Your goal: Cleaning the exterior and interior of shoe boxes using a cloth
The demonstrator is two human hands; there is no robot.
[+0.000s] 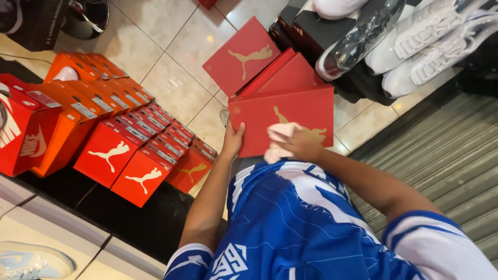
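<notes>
Red shoebox (282, 111) sits at frame centre, held against the person's blue-and-white shirt (290, 223). Its long axis runs roughly left-right across the frame, tilted slightly up toward the right; the lid faces the camera, with a gold leaping-cat logo on it.

Left hand (233, 141) grips the box's lower-left edge, fingers wrapped on the side. Right hand (301, 145) presses a white cloth (277, 142) flat onto the lid near the bottom edge, fingers curled over the cloth.

Behind it, up-frame: two more red boxes in a stack (282, 75), plus one loose red lid or box (241, 54) lying flat on the tiled floor (176, 83), logo up. So four red pieces in this cluster.

Left half of the frame: a row of red and orange shoeboxes (129, 140) on a black platform (140, 218), too tightly packed for an exact count. Open floor between that row and the held box.

Upper right: white sneakers (425, 46), some wrapped in plastic, on dark boxes. Right edge: grey metal shutter (441, 155), close beside the right arm. Lower left corner: one pale sneaker (31, 262).
</notes>
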